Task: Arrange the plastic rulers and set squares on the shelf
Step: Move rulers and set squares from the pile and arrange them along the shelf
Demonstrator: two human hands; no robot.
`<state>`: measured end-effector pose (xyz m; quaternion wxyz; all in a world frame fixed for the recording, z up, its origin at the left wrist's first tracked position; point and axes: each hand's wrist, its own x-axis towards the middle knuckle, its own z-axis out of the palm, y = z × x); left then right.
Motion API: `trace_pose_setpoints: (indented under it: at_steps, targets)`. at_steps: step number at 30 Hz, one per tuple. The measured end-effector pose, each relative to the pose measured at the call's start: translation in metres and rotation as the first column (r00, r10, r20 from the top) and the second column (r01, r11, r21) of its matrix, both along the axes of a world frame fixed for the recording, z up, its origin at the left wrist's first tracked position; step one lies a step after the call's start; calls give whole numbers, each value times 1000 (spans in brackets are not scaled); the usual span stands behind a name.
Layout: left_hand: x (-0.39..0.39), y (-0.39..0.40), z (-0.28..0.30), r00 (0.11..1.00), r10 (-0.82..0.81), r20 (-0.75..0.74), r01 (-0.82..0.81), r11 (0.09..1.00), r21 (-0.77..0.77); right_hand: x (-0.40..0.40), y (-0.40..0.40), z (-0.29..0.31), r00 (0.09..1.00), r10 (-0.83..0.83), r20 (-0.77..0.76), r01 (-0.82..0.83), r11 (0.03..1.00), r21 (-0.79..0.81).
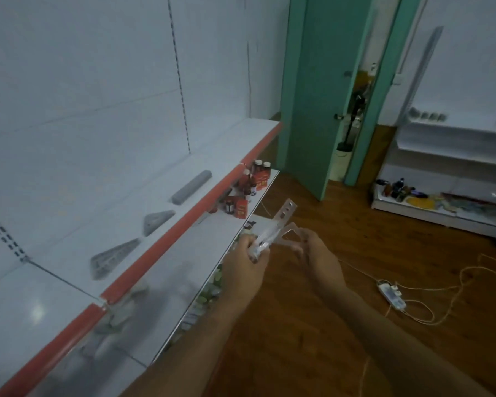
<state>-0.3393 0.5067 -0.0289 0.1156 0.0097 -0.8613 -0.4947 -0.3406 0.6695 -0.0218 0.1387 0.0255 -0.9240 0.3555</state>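
Observation:
My left hand [245, 269] grips a clear plastic ruler [281, 220] that points up and to the right. My right hand [317, 257] pinches a clear set square [291, 234] beside the ruler, in front of the shelving. On the white upper shelf [69, 239] with a red front edge lie a stack of straight rulers [191, 187] and two stacks of set squares, the farther stack of set squares [157, 221] and the nearer stack of set squares [113, 260]. All of it is blurred by motion.
A lower white shelf [201, 253] carries small brown bottles and red boxes [245, 190] at its far end. A green door [327, 90] stands ajar behind. A power strip [391, 293] and cables lie on the wooden floor, and a low shelf with goods [441, 202] is at right.

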Motion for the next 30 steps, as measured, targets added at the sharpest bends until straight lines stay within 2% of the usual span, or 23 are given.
trace_pose_setpoints:
  at_steps: [7,16,20,26,30]
  targets:
    - [-38,60,-13,1000,14,25,-14,1000,4,-44,58,-19,1000,-11,-7,12,999,53]
    - [-119,68,-17,999,40,36,-40,999,-16,-135,71,-32,999,36,3,-36,972,233]
    - [-166,57,-15,995,86,56,-88,996,25,-185,60,-22,997,72,25,-76,951,301]
    - [-220,23,-13,986,158,53,-162,984,77,-254,26,-8,994,114,5,-112,966,231]
    - [-241,-5,-19,963,265,46,-269,959,90,-290,-3,-17,983,181,-8,-177,968,178]
